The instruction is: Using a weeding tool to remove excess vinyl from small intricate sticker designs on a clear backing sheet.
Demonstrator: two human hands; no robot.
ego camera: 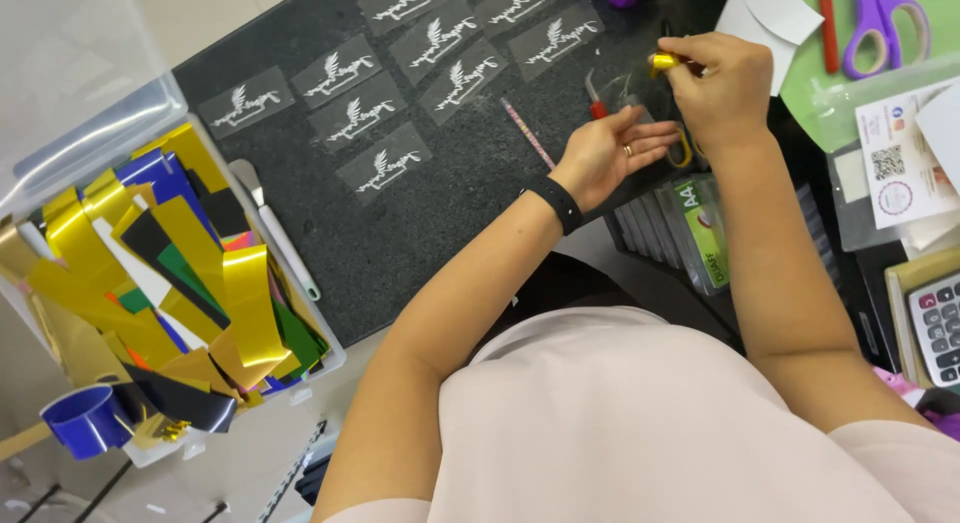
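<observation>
The right hand (722, 83) pinches a small gold scrap (664, 61) near the far edge of the dark mat (440, 193). The left hand (612, 153) lies open beside it, palm up, holding nothing, it seems.

Dark speckled work mat (440, 213) over a pale table (200, 13) — light floor (250, 463) below, evenly lit

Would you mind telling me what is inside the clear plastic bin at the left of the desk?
The clear plastic bin holds a heap of shiny foil strips, mostly gold, with blue, green, black and white pieces. A blue strip curls over its near edge. Whatever lies beneath the heap is covered.
</observation>
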